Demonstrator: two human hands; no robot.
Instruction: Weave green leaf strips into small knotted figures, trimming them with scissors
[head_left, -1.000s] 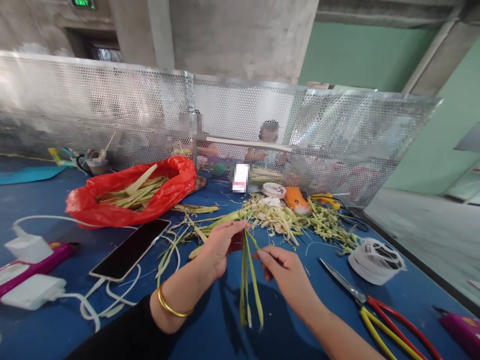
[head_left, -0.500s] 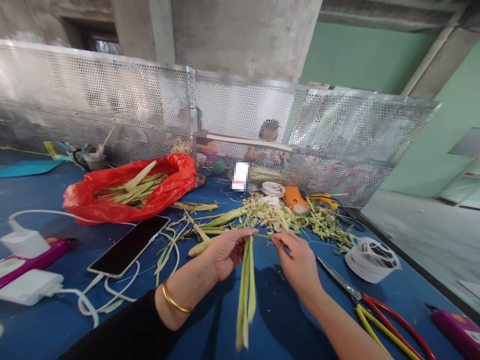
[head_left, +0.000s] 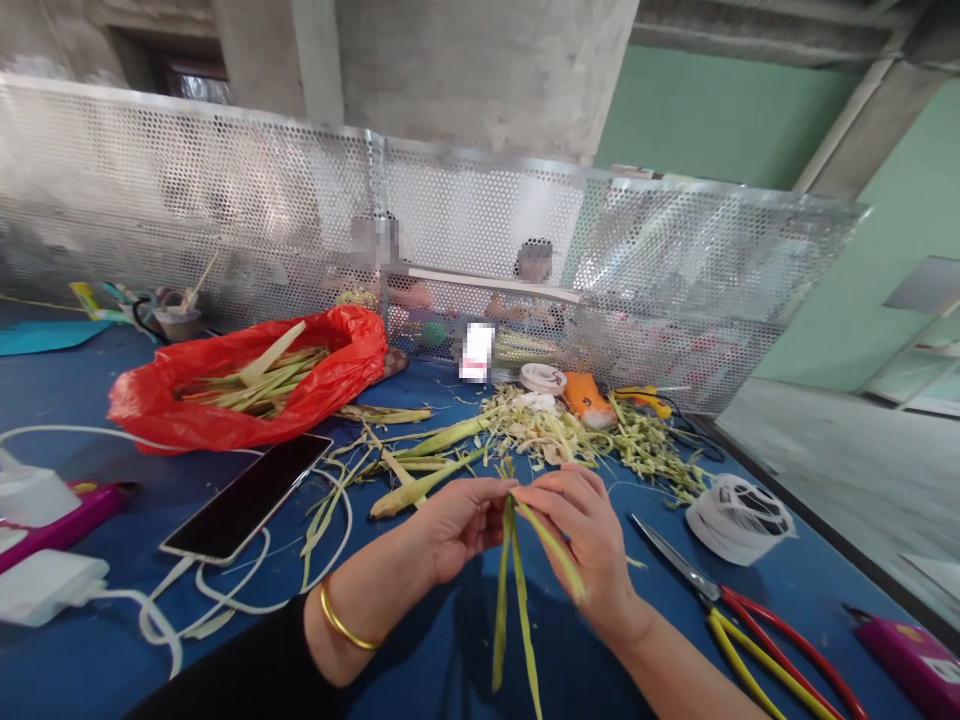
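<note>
Between thumb and fingers, my left hand (head_left: 466, 525) pinches the top of a few long green leaf strips (head_left: 504, 610), whose ends hang down over the table. My right hand (head_left: 581, 530) meets it at the top and is closed on one strip (head_left: 551, 548), which slants down to the right across the fingers. The thumbs and fingertips of both hands nearly touch. Behind them lie dried stalks and leaves (head_left: 442, 440) and a heap of pale shavings (head_left: 540, 425). Scissors (head_left: 697, 580) with red and yellow handles rest to the right of my right hand.
A red plastic bag (head_left: 330, 395) of leaf strips stands at the left, by a dark phone (head_left: 247, 500) and white cables. A roll of white tape (head_left: 739, 520) sits at the right. Across the back runs a perforated metal screen (head_left: 480, 210), with people behind it.
My right hand has moved in against my left. The strip that stretched sideways between them now slants down over my right fingers, and the hanging strips have spread apart.
</note>
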